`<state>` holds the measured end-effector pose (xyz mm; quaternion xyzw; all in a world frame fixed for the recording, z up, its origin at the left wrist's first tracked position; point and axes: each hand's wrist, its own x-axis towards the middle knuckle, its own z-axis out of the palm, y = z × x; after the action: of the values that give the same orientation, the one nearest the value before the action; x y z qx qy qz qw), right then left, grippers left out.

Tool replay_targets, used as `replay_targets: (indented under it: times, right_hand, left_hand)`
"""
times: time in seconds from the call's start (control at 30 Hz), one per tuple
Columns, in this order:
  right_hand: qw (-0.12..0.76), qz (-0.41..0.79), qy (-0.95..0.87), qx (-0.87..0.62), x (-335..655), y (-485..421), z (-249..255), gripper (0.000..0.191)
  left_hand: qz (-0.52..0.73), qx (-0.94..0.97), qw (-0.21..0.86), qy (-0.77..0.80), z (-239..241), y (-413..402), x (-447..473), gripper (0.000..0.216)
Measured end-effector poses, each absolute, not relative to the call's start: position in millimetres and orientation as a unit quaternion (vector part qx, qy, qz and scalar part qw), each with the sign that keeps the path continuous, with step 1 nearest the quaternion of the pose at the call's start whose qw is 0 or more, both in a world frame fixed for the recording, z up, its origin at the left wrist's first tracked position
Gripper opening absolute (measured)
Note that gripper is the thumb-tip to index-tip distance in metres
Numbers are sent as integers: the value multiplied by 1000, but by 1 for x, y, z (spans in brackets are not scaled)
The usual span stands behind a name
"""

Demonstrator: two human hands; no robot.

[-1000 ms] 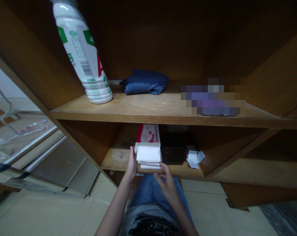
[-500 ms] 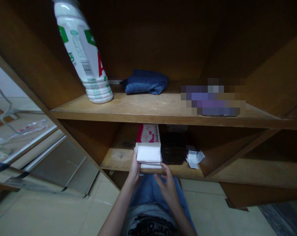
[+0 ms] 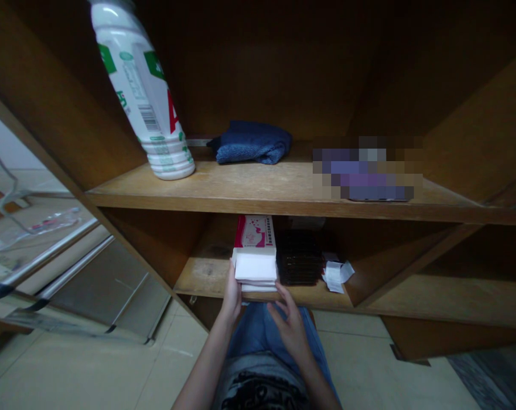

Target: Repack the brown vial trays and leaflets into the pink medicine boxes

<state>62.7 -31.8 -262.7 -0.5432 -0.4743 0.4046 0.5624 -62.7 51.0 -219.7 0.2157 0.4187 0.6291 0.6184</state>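
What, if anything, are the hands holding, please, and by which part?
The left hand holds the box by its front left corner, on the shelf. The right hand, open at the front edge, holds nothing.

We are making out only a large red letter A beside a barcode (image 3: 149,118) on the white bottle (image 3: 142,97), upper left; print on the pink box (image 3: 255,232) is proving too small.

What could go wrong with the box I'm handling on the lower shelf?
The white and pink box sits at the front edge of the lower shelf, the left hand flat against its side and the right hand open in front: it may slide off. The dark stack lies beside the box; a sideways push might shove it toward the crumpled paper.
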Motion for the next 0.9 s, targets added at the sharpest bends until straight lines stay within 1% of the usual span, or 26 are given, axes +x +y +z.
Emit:
replay_targets:
  times: [0.23,0.47,0.67,0.73,0.8,0.87,0.9]
  right_hand:
    - [558,434,-482,-519,51,-30,-263,48]
    - [549,429,-504,-510,42,-23,-263,51]
    - [534,415,-522,-519,45,-20,-260,49]
    - [528,401,-532,-526,51,-21,-254,43]
    - [528,376,-539,-538,60,-23,-243,30]
    - [539,341,-542,-548,73,-26,-229,19]
    - [550,317,-540,-553,81,-27,-220,17]
  left_hand:
    - [648,205,597,427,-224,52,-75,37]
    - [660,223,582,418,-227,61,-83,43]
    - [672,223,561,429,-235,64,-83,45]
    - [679,231,549,429,-236,65,-85,47]
    - [713,231,490,445,-235,65,-89,44]
    - [761,226,388,468,-229,64,-96,39]
    - [780,228,333,478,-223,62,-99,37]
